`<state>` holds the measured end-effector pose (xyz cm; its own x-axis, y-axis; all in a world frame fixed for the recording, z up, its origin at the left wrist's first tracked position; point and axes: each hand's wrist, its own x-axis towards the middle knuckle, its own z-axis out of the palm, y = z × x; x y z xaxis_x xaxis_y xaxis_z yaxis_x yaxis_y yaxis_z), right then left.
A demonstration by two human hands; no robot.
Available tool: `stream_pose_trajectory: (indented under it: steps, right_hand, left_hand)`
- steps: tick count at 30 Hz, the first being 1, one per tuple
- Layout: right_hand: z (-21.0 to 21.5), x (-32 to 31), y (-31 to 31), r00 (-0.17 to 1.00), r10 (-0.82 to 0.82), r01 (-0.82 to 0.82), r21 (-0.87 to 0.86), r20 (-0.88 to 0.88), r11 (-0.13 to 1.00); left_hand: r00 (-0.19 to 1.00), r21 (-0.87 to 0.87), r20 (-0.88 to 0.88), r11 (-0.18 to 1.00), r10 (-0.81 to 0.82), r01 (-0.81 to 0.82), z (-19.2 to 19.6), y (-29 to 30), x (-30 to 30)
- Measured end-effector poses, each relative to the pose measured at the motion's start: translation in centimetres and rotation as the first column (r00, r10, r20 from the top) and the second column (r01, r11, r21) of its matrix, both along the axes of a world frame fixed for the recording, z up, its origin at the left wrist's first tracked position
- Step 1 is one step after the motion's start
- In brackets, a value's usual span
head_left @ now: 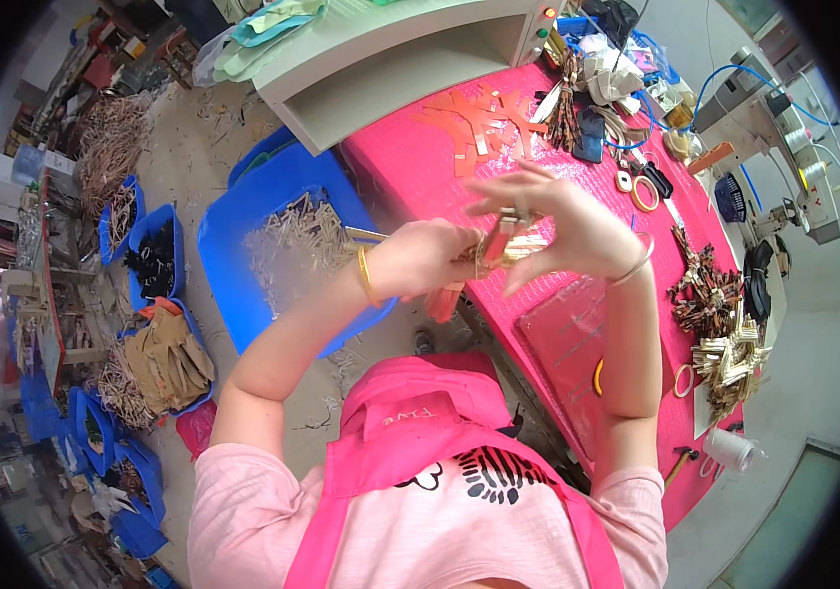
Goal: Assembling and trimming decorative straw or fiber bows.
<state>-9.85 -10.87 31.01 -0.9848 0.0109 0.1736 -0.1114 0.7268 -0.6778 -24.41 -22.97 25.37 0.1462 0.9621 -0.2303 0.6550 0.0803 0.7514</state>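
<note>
My left hand (425,257) is closed around a small bundle of reddish-brown strips (506,234), held in front of me over the near edge of the pink table. An orange-red end of it hangs below the fingers. Beside the bundle's upper end, my right hand (582,221) curves with thumb and fingers apart. Motion smears its fingertips, and whether they touch the strips is unclear. On the table beyond lie several loose orange strips (479,123).
The pink table (557,324) carries a grey-green machine (391,69), tape rolls (645,193), a phone (589,134), strip bundles (729,353) and a hammer (680,466). Left of it stands a blue bin (224,236) of pale strips. More bins (152,260) line the floor at left.
</note>
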Motion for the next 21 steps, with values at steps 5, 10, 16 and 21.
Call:
stream_pose_trajectory:
  steps: [5,10,16,21]
  right_hand:
    - [1.0,0.7,-7.4,0.994,0.053,-0.021,0.302,-0.095,0.953]
    - [-7.2,3.6,-5.7,0.885,0.135,-0.357,-0.465,-0.445,0.810]
    - [-8.9,0.1,-6.7,0.803,-0.568,-0.408,-0.860,-0.179,-0.307]
    - [-9.8,-0.8,-4.8,0.881,-0.455,0.239,-0.951,0.127,0.197]
  left_hand:
    - [0.977,0.053,-0.105,0.982,0.184,-0.179,-1.7,0.7,-1.7]
    - [0.280,-0.277,0.893,0.921,0.351,-0.273,-2.1,0.0,-3.2]
    - [0.287,-0.070,0.934,0.895,0.214,-0.440,-3.5,0.4,-1.4]
    - [0.696,-0.016,0.695,0.972,0.180,-0.234,-3.4,0.6,-0.8]
